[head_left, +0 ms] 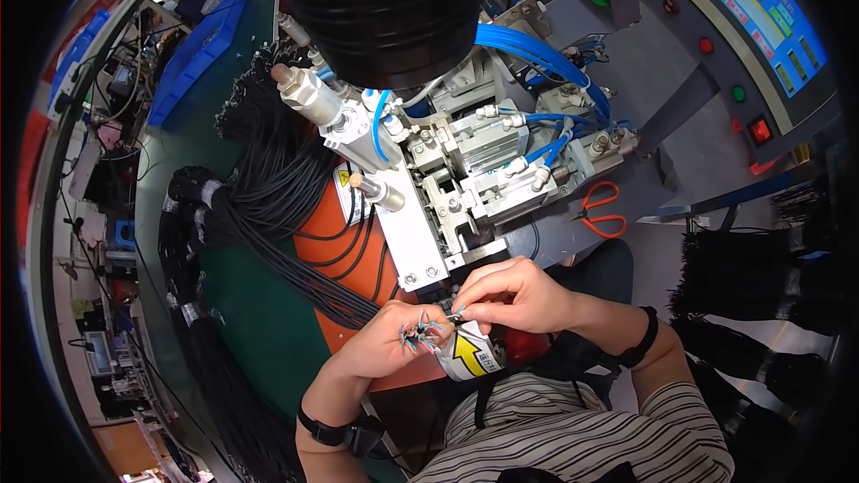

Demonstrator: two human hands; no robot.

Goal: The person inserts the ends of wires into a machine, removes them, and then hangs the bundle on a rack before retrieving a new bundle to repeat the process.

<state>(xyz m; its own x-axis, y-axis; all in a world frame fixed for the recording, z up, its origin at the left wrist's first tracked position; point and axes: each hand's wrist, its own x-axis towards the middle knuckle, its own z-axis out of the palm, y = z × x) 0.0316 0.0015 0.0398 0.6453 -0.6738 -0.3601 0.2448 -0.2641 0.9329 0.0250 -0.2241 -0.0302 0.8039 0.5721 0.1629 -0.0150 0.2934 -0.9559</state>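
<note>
My left hand (380, 344) is closed around a bundle of black cables, and their stripped ends with thin coloured wires (419, 334) fan out of the fist. Close beside it, my right hand (528, 297) pinches the thin wire end of a cable (457, 314) between thumb and fingers. Both hands are just in front of a metal pneumatic machine (447, 179) with blue air hoses. Below the fingers is a white part with a yellow arrow (467, 356). Long black cables (304, 282) run from the left toward my left hand.
An orange plate (335, 264) lies beside the machine on a green surface (246, 304). Red-handled scissors (601, 212) rest to the right. A control panel with a screen (761, 13) stands far right, above hanging black cable bundles (743, 268). A blue tray (199, 54) sits far left.
</note>
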